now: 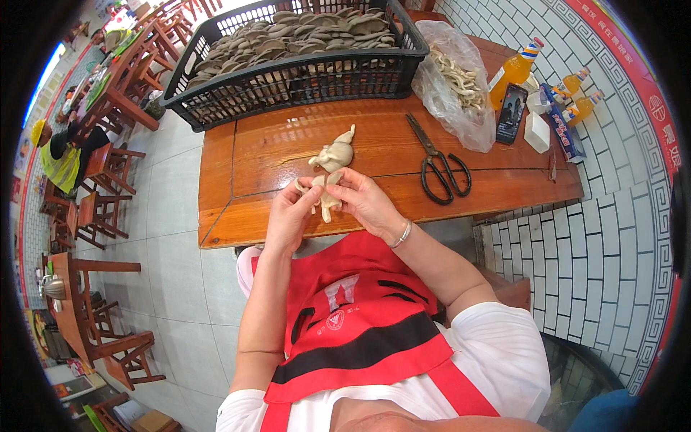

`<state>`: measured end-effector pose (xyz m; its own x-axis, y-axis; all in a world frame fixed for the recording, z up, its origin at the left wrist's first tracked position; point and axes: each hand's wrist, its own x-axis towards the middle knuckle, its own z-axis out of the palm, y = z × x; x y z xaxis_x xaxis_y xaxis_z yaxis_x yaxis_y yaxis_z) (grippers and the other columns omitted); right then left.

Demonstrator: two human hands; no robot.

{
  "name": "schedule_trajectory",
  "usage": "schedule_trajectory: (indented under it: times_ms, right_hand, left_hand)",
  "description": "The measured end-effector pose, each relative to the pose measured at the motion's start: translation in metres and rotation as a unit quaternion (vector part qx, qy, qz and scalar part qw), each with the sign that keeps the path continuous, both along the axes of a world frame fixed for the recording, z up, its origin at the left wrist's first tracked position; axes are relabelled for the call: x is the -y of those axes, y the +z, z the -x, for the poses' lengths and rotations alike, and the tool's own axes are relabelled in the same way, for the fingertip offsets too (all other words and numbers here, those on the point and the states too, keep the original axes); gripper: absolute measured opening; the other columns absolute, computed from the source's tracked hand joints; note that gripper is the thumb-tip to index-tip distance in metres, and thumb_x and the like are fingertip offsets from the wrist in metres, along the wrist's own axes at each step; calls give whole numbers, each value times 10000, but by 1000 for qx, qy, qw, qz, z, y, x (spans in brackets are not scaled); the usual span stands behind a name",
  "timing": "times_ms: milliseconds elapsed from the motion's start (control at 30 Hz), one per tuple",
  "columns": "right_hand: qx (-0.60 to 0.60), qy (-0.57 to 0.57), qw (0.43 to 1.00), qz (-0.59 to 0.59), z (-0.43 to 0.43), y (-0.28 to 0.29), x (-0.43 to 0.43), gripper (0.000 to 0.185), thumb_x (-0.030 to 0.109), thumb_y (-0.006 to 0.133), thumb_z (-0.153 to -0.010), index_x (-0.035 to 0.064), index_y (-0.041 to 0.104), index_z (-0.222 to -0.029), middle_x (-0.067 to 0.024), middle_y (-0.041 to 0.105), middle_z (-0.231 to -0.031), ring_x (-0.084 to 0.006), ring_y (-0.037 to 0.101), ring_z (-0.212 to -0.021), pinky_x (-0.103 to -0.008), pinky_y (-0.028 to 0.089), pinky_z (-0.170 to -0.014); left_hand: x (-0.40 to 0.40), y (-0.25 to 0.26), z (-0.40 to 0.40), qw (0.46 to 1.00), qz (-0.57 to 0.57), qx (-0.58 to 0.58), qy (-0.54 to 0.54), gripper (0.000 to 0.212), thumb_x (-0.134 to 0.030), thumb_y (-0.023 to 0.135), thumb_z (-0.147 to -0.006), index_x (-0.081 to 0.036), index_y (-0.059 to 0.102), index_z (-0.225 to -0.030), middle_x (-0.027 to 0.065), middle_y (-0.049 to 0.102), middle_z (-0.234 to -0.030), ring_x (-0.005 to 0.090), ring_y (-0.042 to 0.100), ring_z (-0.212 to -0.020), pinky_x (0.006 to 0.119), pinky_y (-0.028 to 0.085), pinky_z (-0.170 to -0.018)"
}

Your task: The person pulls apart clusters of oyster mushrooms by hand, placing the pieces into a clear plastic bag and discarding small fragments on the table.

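Between my two hands is a small cluster of pale oyster mushroom (327,202), held above the near edge of the wooden table (270,146). My left hand (294,208) pinches its left side between thumb and fingers. On the other side, the thumb and fingers of my right hand (364,200) grip it too. Just beyond my fingertips another oyster mushroom piece (337,153) lies on the wood. A black plastic crate (302,86) at the back holds many grey-brown oyster mushrooms (302,38). Black-handled scissors (438,167) lie spread to the right of my hands.
A clear plastic bag (432,92) of pale mushroom strips stands beside the crate. Further right are a bottle of orange drink (510,73), a propped phone (512,113) and a white box (536,133). A tiled wall (588,227) bounds the right; stools (105,216) stand left.
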<state>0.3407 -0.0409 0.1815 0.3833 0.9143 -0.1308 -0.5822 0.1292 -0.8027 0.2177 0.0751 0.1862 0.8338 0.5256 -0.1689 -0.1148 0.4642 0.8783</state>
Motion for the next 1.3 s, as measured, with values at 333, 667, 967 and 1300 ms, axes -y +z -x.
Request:
schedule_trajectory:
  times_ms: [333,667,967,1300]
  right_hand:
    - [-40,-78,996,19,-16,6,4,165,101,611,-920,74,572,-1077,-2,615,-1000,-64,574,-858,-216,476,-728]
    - [392,-105,913,28,-6,26,4,369,-55,638,-826,30,528,-1167,-8,608,-954,-40,551,-714,-190,473,-644]
    - [274,-76,958,-18,-2,16,-2,371,2,663,-828,35,516,-1167,-57,623,-986,-95,604,-816,-242,505,-703]
    - [-90,-62,993,-43,-19,8,3,304,41,595,-894,35,506,-1185,-55,582,-1120,-111,576,-976,-239,468,-852]
  left_hand:
    - [-4,0,15,970,139,198,7,156,-185,565,-962,-96,545,-1089,48,595,-1008,76,506,-750,220,407,-629]
    - [-6,2,6,997,-29,63,39,179,-145,570,-945,-74,528,-1103,-11,546,-939,47,473,-724,199,398,-618]
    - [5,5,-6,989,-135,-22,62,112,-94,684,-870,-65,625,-961,-43,619,-786,28,524,-694,183,393,-598]
    - [0,1,6,990,87,67,87,84,-158,569,-957,-75,587,-956,30,636,-910,60,527,-670,190,416,-584]
